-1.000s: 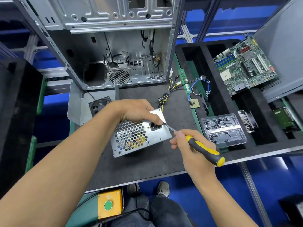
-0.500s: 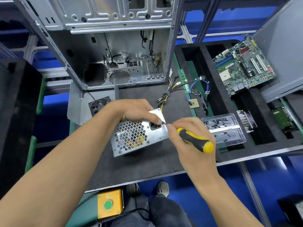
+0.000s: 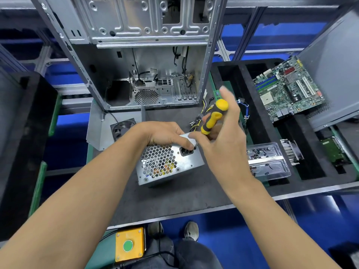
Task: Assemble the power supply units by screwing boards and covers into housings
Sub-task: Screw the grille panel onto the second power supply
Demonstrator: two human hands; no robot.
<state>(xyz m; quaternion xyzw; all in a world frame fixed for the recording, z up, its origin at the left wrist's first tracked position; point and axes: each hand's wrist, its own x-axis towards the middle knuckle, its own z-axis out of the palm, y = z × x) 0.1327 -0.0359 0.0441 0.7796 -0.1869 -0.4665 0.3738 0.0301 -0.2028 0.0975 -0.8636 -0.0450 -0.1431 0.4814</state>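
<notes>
A: Where was the power supply unit (image 3: pixel 171 164)?

B: On the dark mat (image 3: pixel 174 200), directly under the left hand (image 3: pixel 165 133); that hand lay over its top rear edge, fingers curled down onto the face beside the socket (image 3: pixel 187 151), gripping the box so it could not slide; the perforated grille sat just below those fingers, nearer the person.

A: And the right hand (image 3: pixel 223 136)?

B: Wrapped around the yellow-and-black screwdriver (image 3: pixel 213 119), handle tilted up and away; the tip came down just beside the left fingertips, at the upper corner of the socket; the screw itself was too small to make out.

A: How would the unit handle?

B: I judged it stiff sheet steel, fairly heavy for its bulk, with smooth sides that could skate on the mat under a pushing tool; the solid top and side panels looked the place to hold, not the grille, nor the bundle of wires (image 3: pixel 196 123) trailing off beyond the left hand; the edges might be sharp.

A: Anything else close?

B: A clear plastic tray (image 3: pixel 270 162) just right of the right wrist; the open computer case (image 3: pixel 147 61) stood beyond both hands.
</notes>
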